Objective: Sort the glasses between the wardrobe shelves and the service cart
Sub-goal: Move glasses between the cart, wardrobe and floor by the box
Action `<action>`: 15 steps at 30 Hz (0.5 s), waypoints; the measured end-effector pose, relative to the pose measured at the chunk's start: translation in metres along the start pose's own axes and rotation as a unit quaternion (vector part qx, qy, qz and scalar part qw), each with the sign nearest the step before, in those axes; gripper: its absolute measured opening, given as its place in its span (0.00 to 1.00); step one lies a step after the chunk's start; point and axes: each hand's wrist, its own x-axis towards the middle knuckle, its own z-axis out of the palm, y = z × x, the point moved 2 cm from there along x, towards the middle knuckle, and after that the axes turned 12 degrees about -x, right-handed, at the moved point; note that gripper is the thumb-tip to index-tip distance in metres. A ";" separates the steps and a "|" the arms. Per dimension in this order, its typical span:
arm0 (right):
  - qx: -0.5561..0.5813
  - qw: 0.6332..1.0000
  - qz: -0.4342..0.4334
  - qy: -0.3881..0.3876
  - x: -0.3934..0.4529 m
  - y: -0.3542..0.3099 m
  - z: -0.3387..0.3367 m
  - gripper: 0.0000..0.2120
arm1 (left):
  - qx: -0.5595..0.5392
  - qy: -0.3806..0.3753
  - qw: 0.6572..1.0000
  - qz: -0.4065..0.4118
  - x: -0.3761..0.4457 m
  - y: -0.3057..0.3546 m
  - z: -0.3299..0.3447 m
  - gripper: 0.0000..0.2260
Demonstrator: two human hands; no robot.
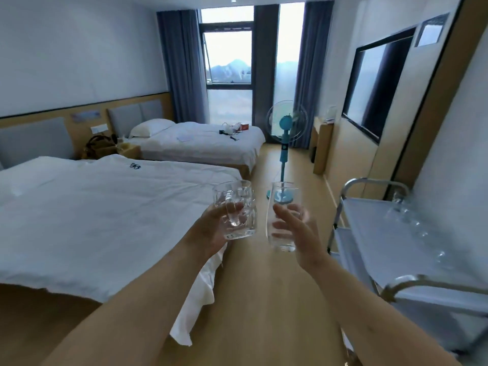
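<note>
My left hand grips a short, faceted clear tumbler, held upright over the floor beside the bed's corner. My right hand grips a taller, smooth clear glass, also upright, just right of the tumbler. The two glasses are close but apart. To the right stands the service cart with a white top shelf and chrome handles. A row of several clear glasses lies blurred along the cart's far side. No wardrobe shelf shows in this view.
A white bed fills the left, a second bed stands behind it. A blue standing fan is ahead on the wooden floor aisle. A wall television and a small desk line the right wall.
</note>
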 end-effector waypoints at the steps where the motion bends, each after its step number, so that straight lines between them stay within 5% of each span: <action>1: -0.006 1.000 -0.002 0.017 0.012 0.001 -0.006 0.43 | -0.006 -0.015 1.000 -0.011 0.019 -0.002 0.002 0.37; 15: -0.026 0.976 0.045 0.213 0.104 0.033 -0.084 0.39 | -0.007 -0.147 0.977 -0.152 0.206 -0.054 0.032 0.45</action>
